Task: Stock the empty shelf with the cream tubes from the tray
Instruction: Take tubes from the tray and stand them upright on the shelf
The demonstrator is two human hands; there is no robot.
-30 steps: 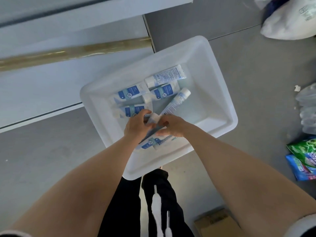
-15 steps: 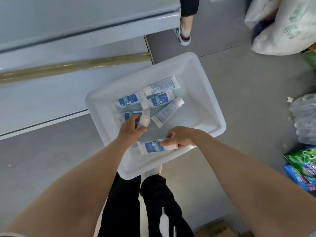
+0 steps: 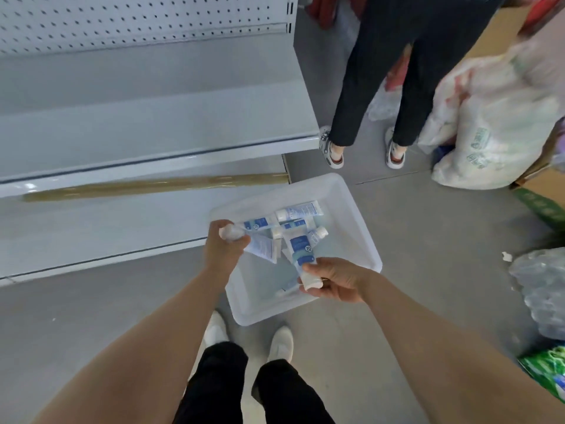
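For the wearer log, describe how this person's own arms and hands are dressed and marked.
Both forearms are bare to the frame's edge: no sleeve or cuff shows on the left forearm or the right forearm. The left hand and right hand wear no gloves; no watch or wristband is visible.

Tray (image 3: 362, 235) on the floor (image 3: 428, 240) at the right front corner of the shelf (image 3: 153, 127); cream tubes (image 3: 301, 211) lie in its far half. A person's legs (image 3: 360, 87) stand behind it, bags (image 3: 489, 123) to their right.
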